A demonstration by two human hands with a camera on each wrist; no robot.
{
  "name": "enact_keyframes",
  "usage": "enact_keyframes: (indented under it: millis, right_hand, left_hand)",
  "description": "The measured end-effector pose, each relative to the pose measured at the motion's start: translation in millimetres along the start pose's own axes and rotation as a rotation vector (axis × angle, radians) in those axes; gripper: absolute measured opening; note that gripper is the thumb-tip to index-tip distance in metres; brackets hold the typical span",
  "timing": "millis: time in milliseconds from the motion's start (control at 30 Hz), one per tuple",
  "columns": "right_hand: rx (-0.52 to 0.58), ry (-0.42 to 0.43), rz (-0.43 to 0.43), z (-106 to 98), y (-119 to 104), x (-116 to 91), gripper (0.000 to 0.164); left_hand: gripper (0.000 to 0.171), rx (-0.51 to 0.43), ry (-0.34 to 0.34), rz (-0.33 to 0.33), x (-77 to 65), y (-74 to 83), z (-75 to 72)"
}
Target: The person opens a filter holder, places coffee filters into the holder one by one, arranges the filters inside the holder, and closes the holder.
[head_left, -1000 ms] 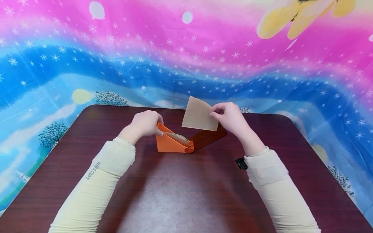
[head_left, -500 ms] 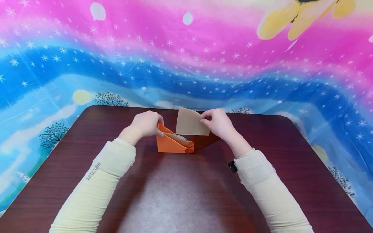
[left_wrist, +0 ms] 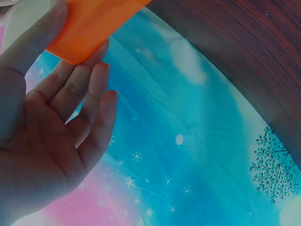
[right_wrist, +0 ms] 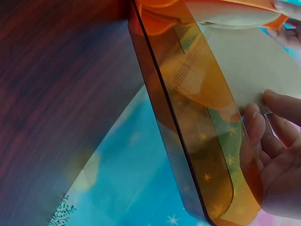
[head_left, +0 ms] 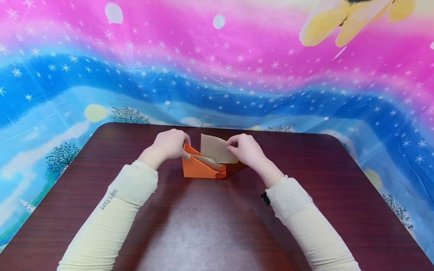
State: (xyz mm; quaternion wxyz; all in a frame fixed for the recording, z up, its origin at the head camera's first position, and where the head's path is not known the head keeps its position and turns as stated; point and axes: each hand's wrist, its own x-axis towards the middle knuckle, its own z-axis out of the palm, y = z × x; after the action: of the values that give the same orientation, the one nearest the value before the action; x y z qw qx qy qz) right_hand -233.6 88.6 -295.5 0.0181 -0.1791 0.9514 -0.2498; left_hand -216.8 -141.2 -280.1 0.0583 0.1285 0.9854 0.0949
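An orange filter holder box stands on the table, with tan paper filters inside. My left hand grips its tall left end, thumb on one side and fingertips on the other; the left wrist view shows the orange corner between them. My right hand pinches a brown paper coffee filter by its right edge, just above and behind the box. A crimped seam shows on that filter in the right wrist view. The hinged see-through amber lid is swung back to the right, partly hidden behind the right hand.
The dark wood-grain table lies under both arms. A printed cloth with snowflakes and trees hangs behind the table's far edge. A small black device sits at the right sleeve's cuff.
My right hand has moved left and down with the coffee filter, bringing it from above the lid to close over the box. The left hand and the box have stayed put.
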Motion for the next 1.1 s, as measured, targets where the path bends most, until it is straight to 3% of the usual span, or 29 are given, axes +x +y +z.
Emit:
enact_keyframes:
  millis: [533,1100]
  right_hand:
    - [-0.076,-0.081,-0.003,22,-9,5,0.016]
    - [-0.061,-0.113,0.004,37,-13,10,0.018]
  left_hand:
    - [0.035,-0.001,0.002,0.007,0.2,-1.2,0.5]
    - [0.032,-0.005,-0.004,0.010,0.9,-1.7,0.5]
